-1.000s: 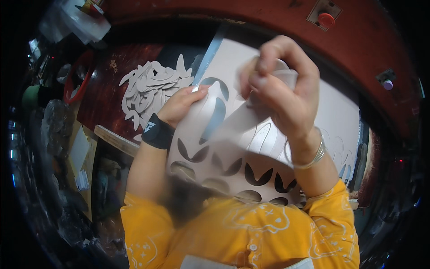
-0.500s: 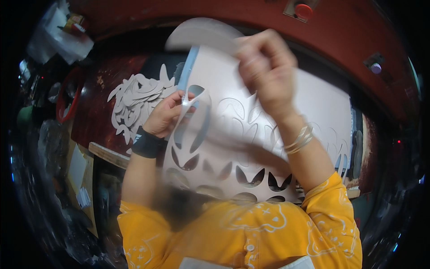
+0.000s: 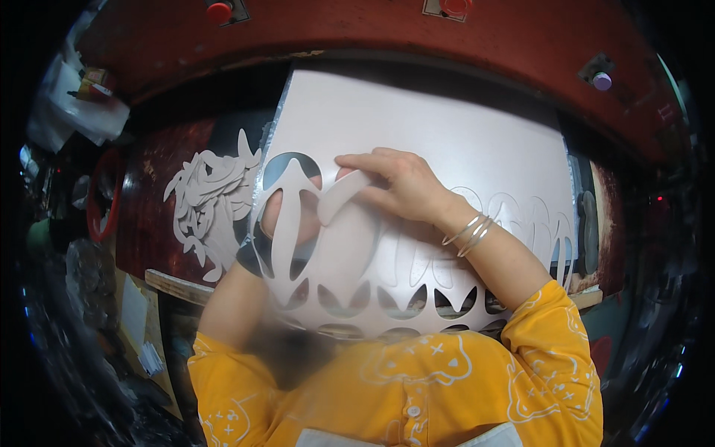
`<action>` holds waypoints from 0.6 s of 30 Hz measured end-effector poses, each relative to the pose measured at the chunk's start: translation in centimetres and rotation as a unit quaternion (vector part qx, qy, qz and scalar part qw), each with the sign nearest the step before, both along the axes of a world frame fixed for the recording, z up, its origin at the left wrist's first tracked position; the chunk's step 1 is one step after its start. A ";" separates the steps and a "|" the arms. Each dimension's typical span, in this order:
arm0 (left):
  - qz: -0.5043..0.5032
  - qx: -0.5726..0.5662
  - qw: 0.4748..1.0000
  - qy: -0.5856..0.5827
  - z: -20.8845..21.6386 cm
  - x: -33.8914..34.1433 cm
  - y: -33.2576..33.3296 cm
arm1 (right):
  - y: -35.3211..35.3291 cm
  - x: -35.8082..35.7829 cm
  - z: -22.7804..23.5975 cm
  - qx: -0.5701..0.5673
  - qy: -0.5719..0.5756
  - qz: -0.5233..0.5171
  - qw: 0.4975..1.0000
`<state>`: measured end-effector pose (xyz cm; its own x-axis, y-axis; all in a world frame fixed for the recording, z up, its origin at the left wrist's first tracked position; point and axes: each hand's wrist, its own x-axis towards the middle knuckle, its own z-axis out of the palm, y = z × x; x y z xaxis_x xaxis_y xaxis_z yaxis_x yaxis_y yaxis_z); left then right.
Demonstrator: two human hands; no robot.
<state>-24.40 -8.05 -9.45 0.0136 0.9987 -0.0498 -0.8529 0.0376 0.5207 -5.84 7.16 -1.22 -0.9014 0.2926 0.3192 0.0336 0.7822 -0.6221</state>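
Observation:
A large pale sheet (image 3: 417, 112) lies before me, its near part punched with leaf-shaped holes and curved cut lines. My right hand (image 3: 406, 182) is over the sheet, its thumb and fingers closed on a curved pale cut-out piece (image 3: 341, 197). My left hand (image 3: 296, 220) is behind the perforated left part of the sheet. Its skin shows through the holes, but most of its fingers are hidden. To the left lies a heap of similar pale cut-out pieces (image 3: 212, 190).
A red-brown machine beam (image 3: 335, 33) spans the far side, with red knobs (image 3: 220, 13) and a purple knob (image 3: 601, 80). A wooden strip (image 3: 177, 286) edges the dark red table (image 3: 153, 223). Clear plastic bags (image 3: 97, 119) hang at far left.
My right hand has come down from the far side toward my left hand. My left hand has gone from pinching the sheet's left edge to behind its holes. The view has shifted.

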 end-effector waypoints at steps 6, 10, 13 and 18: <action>-0.025 -0.050 0.998 -0.032 4.4 1.6 0.4 | 1.0 -0.4 2.8 -0.075 0.181 -0.122 0.973; -0.042 -0.080 0.974 0.209 6.1 1.7 0.1 | 1.2 1.9 5.6 -0.370 0.081 -0.024 0.925; -0.046 0.011 0.986 0.160 6.1 1.7 -0.8 | -1.1 2.6 5.0 -0.284 -0.044 0.016 0.958; 0.048 -0.047 0.998 -0.001 5.5 2.6 -0.8 | -4.3 2.2 1.9 -0.018 -0.111 0.025 0.993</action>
<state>-21.83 -8.82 -3.93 -0.0809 0.9865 -0.1424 -0.8561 0.0044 0.5168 -3.64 2.85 0.69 -0.9620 0.2538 0.1008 0.1352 0.7635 -0.6315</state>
